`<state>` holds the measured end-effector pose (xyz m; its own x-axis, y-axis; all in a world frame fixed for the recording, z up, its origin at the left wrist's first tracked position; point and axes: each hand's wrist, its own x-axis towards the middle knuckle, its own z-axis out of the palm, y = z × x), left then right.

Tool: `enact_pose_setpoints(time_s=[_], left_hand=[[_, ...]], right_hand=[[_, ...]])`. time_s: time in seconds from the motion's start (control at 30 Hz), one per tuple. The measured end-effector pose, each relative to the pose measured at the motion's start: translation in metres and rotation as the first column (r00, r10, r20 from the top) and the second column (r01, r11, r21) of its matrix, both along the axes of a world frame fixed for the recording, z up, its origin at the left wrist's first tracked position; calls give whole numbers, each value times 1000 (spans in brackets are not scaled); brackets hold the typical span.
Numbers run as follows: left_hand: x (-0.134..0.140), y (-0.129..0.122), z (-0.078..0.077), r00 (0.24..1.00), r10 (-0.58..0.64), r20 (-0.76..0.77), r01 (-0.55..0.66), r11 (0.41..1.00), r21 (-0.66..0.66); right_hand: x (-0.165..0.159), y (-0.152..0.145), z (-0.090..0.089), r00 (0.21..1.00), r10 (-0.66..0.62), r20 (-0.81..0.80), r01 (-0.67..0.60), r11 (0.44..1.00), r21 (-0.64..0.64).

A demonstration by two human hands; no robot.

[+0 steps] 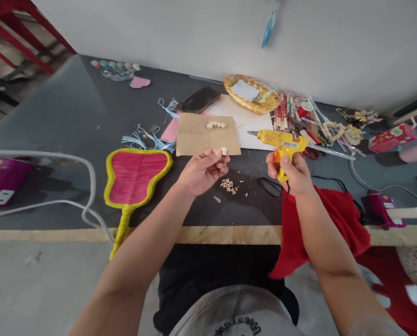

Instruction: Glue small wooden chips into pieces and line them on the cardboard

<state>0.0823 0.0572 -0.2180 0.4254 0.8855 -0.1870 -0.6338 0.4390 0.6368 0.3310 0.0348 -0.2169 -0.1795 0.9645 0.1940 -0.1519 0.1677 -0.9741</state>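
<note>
A person at a dark worktable [72,121] holds a yellow glue gun [281,142] in the right hand [294,175] and a small pale bead [224,151] in the left hand [203,170].

The right hand's fingers are wrapped tight round the gun's orange grip, its nozzle pointing left toward the bead and well short of it; the left thumb and fingertips are pinched together on the bead, raised just above the near edge of a brown paper sheet [198,137]. More beads sit in a cluster on that sheet [216,124] and a loose scatter [230,185] lies on the table between the hands. A pink, yellow-rimmed fan [135,175] lies to the left, a red cloth [337,224] under the right forearm, and a woven basket [238,95] by the wall.
</note>
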Motion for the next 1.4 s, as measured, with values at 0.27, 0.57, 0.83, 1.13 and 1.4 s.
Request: enact_pose_setpoints(time_s=[0.27,0.57,0.83,1.13,1.4], left_hand=[[3,-2,5,999,38,-37,-38,999,-12],[3,-2,4,999,30,-32,-29,1000,4],[4,-3,4,998,30,-49,-30,1000,-4],[5,-2,5,998,47,-44,-48,999,-18],[4,-2,4,997,54,-48,-54,999,1]], right_hand=[[-14,-14,4,967,206,148,-204,979,-31],[-12,-13,0,962,200,189,-202,979,-9],[-12,-13,0,959,171,227,-173,985,-14],[-11,-12,1,952,179,249,-183,983,-7],[-11,-13,3,948,217,232,-217,976,-24]])
